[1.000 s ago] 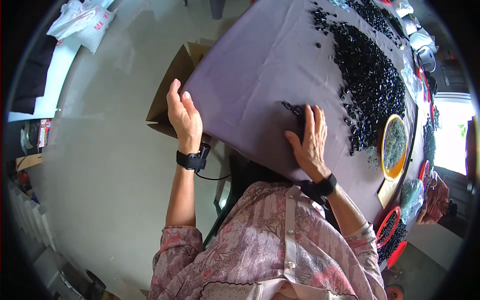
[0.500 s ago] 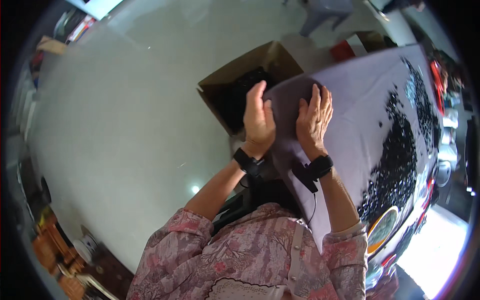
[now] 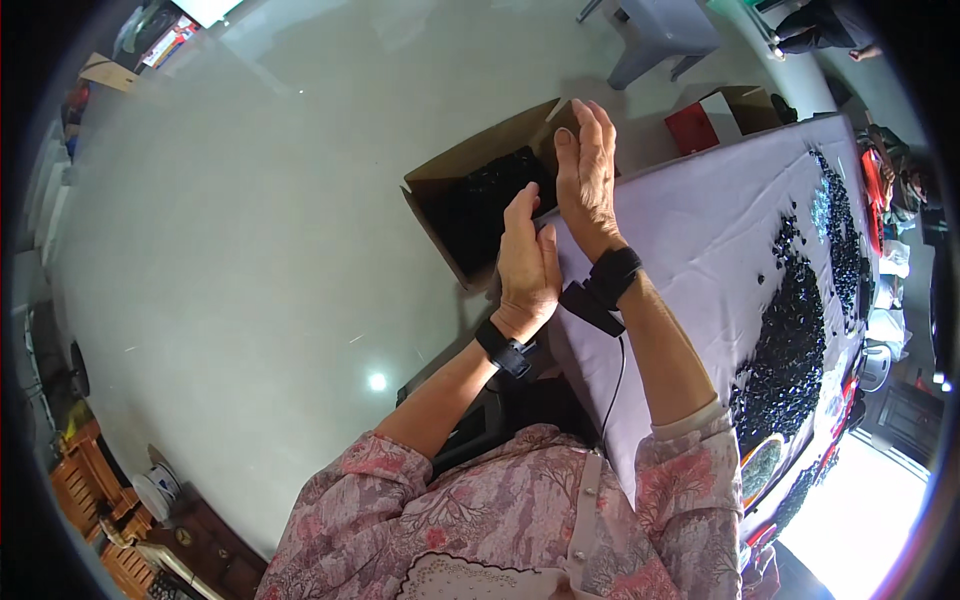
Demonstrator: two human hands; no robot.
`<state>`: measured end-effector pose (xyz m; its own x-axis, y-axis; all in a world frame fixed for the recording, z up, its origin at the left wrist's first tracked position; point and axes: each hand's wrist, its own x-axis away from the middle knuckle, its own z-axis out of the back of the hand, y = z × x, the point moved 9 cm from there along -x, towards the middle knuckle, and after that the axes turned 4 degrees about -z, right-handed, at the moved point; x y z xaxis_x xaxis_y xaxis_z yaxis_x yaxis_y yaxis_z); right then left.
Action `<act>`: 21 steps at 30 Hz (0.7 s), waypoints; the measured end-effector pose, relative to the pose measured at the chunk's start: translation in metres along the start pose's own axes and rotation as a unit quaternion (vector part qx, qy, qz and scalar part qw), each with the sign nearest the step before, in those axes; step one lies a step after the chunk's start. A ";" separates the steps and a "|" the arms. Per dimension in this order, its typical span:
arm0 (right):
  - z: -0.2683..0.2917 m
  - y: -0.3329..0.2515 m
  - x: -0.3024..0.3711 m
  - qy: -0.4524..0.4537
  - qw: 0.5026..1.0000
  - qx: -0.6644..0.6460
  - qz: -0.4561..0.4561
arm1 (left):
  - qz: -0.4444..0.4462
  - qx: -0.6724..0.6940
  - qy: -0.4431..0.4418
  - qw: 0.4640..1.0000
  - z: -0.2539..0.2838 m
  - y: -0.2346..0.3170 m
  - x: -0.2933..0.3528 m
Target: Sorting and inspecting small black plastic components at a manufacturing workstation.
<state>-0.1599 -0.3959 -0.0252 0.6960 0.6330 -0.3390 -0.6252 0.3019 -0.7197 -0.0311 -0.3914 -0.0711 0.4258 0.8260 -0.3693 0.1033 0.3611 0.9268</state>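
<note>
My left hand (image 3: 527, 265) is held over the near left edge of a table draped in pale purple cloth (image 3: 690, 240). Its fingers are stretched out and it holds nothing. My right hand (image 3: 589, 180), also open with straight fingers, is at the table's left corner, its fingertips reaching past the edge above the far side of a cardboard box (image 3: 427, 172). Inside the box lies a dark mass of shiny black bits (image 3: 480, 195). On the right of the cloth spreads a heap of small black pieces (image 3: 785, 340). Both wrists carry black straps with small devices.
An orange-rimmed round tray (image 3: 762, 466) stands beside the heap. Beyond the table are a red and white box (image 3: 700, 125) and a grey plastic stool (image 3: 660, 40). Another person's legs (image 3: 825, 28) show at the far right. Wooden furniture (image 3: 85, 480) stands at the lower left.
My right hand has moved left and away from me, from over the cloth to the table's corner by the box. The left hand has shifted slightly toward me. Both stay open.
</note>
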 end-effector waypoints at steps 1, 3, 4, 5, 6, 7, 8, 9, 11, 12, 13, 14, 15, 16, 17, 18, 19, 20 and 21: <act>0.002 -0.004 -0.001 -0.004 0.999 -0.042 -0.003 | -0.007 -0.009 -0.003 1.000 0.001 0.001 0.000; 0.013 -0.009 -0.006 -0.005 0.995 -0.100 -0.015 | -0.013 -0.018 -0.012 1.000 0.000 0.003 -0.001; 0.021 -0.007 -0.006 0.004 0.995 -0.098 -0.016 | -0.017 -0.029 -0.018 0.999 -0.002 0.004 -0.001; 0.032 -0.002 -0.006 0.025 0.994 -0.106 -0.029 | -0.022 -0.028 -0.009 0.999 -0.003 0.007 -0.003; 0.045 0.005 -0.005 0.048 0.991 -0.114 -0.042 | -0.021 -0.025 -0.008 0.999 -0.004 0.010 -0.004; 0.053 0.017 0.002 0.054 0.983 -0.157 -0.085 | -0.035 -0.056 -0.013 0.998 -0.005 0.012 -0.004; 0.066 0.021 0.010 0.074 0.982 -0.148 -0.093 | -0.050 -0.082 -0.023 0.995 -0.009 0.011 -0.004; 0.075 0.018 0.019 0.062 0.985 -0.148 -0.068 | -0.038 -0.110 -0.033 0.993 -0.013 0.006 -0.003; 0.090 0.010 0.045 0.010 0.987 -0.145 -0.063 | -0.077 -0.123 -0.032 0.989 -0.013 0.014 -0.006; 0.095 0.003 0.060 -0.032 0.985 -0.145 -0.083 | -0.115 -0.157 -0.042 0.980 -0.010 0.019 -0.007; 0.105 -0.013 0.073 -0.049 0.988 -0.131 -0.063 | -0.125 -0.170 -0.043 0.976 -0.003 0.012 -0.009; 0.121 -0.018 0.088 -0.060 0.991 -0.109 -0.048 | -0.100 -0.198 -0.078 0.972 -0.010 0.016 -0.009; 0.135 -0.020 0.103 -0.067 0.989 -0.119 -0.049 | -0.085 -0.218 -0.103 0.967 -0.012 0.015 -0.010; 0.147 -0.021 0.117 -0.077 0.987 -0.132 -0.045 | -0.110 -0.229 -0.114 0.960 -0.015 0.019 -0.010; 0.160 -0.012 0.134 -0.067 0.991 -0.101 -0.046 | -0.098 -0.242 -0.141 0.955 -0.021 0.019 -0.009; 0.175 -0.009 0.148 -0.044 0.993 -0.097 -0.055 | -0.136 -0.255 -0.178 0.941 -0.025 0.022 -0.011; 0.191 -0.001 0.165 -0.027 0.991 -0.095 -0.088 | -0.164 -0.252 -0.204 0.932 -0.032 0.032 -0.009; 0.204 0.007 0.182 -0.013 0.988 -0.099 -0.120 | -0.192 -0.254 -0.228 0.920 -0.040 0.045 -0.006; 0.217 0.012 0.199 0.012 0.986 -0.094 -0.138 | -0.171 -0.238 -0.240 0.926 -0.048 0.059 -0.002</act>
<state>-0.1059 -0.1116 0.0298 0.8401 0.5273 -0.1270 -0.3354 0.3212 -0.8856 -0.0689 -0.3512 -0.0184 0.8035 0.3822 -0.4565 -0.0532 0.8098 0.5843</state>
